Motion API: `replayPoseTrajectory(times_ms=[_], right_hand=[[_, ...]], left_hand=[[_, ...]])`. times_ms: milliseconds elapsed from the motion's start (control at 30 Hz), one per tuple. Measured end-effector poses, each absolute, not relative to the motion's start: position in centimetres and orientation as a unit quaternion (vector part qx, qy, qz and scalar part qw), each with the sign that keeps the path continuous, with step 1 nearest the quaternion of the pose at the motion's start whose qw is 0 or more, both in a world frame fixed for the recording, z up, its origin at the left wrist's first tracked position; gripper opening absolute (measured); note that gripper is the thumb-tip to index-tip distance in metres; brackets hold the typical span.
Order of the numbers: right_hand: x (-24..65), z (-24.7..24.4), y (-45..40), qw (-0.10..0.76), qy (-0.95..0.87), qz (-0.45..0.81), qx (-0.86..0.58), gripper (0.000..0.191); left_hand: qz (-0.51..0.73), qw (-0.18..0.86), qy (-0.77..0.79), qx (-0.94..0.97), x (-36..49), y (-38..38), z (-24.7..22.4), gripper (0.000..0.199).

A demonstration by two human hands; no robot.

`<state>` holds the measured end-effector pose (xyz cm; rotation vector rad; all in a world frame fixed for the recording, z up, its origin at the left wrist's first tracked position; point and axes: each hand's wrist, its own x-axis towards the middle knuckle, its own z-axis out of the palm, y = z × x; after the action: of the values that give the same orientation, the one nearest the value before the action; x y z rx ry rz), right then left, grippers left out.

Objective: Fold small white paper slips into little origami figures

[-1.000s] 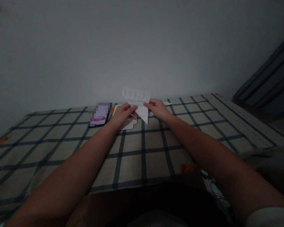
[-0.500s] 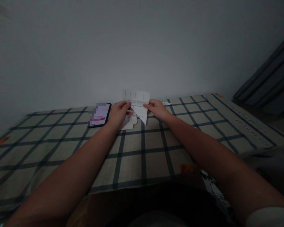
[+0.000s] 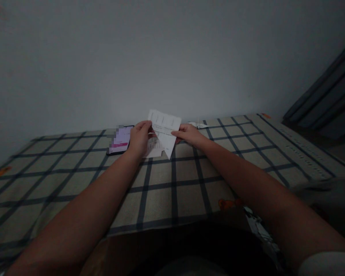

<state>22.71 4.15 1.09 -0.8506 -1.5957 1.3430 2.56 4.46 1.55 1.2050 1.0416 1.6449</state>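
Note:
A white printed paper (image 3: 166, 128), folded to a point at its lower end, is held up between my two hands. My left hand (image 3: 140, 137) pinches its left edge. On the right edge, my right hand (image 3: 188, 134) grips it between thumb and fingers. Below and behind it, another printed paper (image 3: 153, 150) lies on the checked cloth, partly hidden by my left hand and the held paper. Just left of my left hand lies a phone (image 3: 120, 140) with a lit, partly blurred screen.
A small white folded piece (image 3: 199, 125) lies beyond my right hand near the wall. The checked tablecloth (image 3: 172, 191) covers the table, with a plain wall (image 3: 172, 57) behind. A dark curtain (image 3: 327, 92) hangs at the far right.
The held paper has tilted, its right side lower and its pointed end moved left and down. My left hand has shifted slightly left and up along its edge.

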Motion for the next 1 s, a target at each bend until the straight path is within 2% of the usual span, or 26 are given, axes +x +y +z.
replayPoseTrajectory(times_ms=[133, 233, 333, 467, 700, 1000], right_hand=[[23.0, 1.2, 4.4, 0.462, -0.590, 0.581, -0.318, 0.039], [23.3, 1.5, 4.6, 0.503, -0.568, 0.555, -0.340, 0.047], [23.4, 1.8, 4.5, 0.488, -0.601, 0.514, -0.369, 0.038], [23.0, 1.8, 3.8, 0.423, -0.697, 0.453, -0.360, 0.028], [23.1, 1.5, 3.7, 0.381, -0.794, 0.285, -0.377, 0.019], [23.0, 2.0, 3.3, 0.354, -0.854, 0.198, -0.327, 0.013]], left_hand=[[0.644, 0.425, 0.403, 0.493, 2.4, 4.4, 1.6, 0.018], [0.574, 0.454, 0.417, 0.538, 2.6, 3.9, 1.7, 0.018], [0.492, 0.437, 0.429, 0.618, 2.8, 3.4, 1.5, 0.019], [0.421, 0.385, 0.425, 0.703, 2.9, 3.0, 1.3, 0.023], [0.365, 0.371, 0.444, 0.730, 3.1, 2.5, 1.5, 0.023], [0.336, 0.342, 0.445, 0.757, 3.3, 2.1, 1.5, 0.021]])
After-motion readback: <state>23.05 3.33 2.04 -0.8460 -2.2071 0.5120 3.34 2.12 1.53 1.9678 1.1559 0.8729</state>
